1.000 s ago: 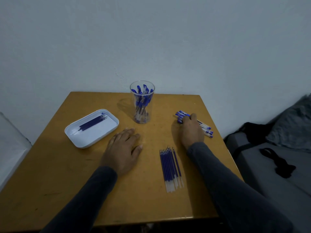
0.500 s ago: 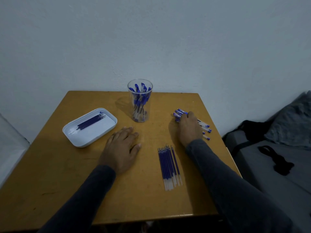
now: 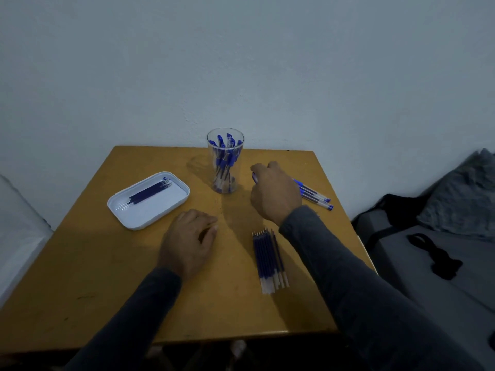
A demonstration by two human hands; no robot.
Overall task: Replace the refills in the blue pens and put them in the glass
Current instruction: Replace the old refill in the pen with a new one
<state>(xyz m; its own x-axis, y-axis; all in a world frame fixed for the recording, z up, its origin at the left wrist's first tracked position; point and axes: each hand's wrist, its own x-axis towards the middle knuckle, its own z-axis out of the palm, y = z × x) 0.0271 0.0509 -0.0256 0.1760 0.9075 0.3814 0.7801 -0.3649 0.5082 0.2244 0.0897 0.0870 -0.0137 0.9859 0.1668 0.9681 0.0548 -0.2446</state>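
At the far left of the wooden table there is a white tray, and inside it lies a small group of dark used refills, side by side and pointing along the tray. To the right of the tray and nearer to the person, the left hand rests with the palm down on the table surface; its fingers are relaxed and a little spread, and it holds nothing. Behind this hand, near the far edge of the table, stands the clear glass upright, with several blue pens leaning inside it. In front, between the two forearms, a row of new refills lies flat on the table, close together (their tips point away from the person). The right hand is above the table just to the right of the glass, with the fingers curled around one blue pen; only a short blue part of it shows at the left side of the hand. Behind this hand, near the right edge of the table, the loose pens lie in a small pile. Further right, off the table, there is a dark bag on a grey surface.
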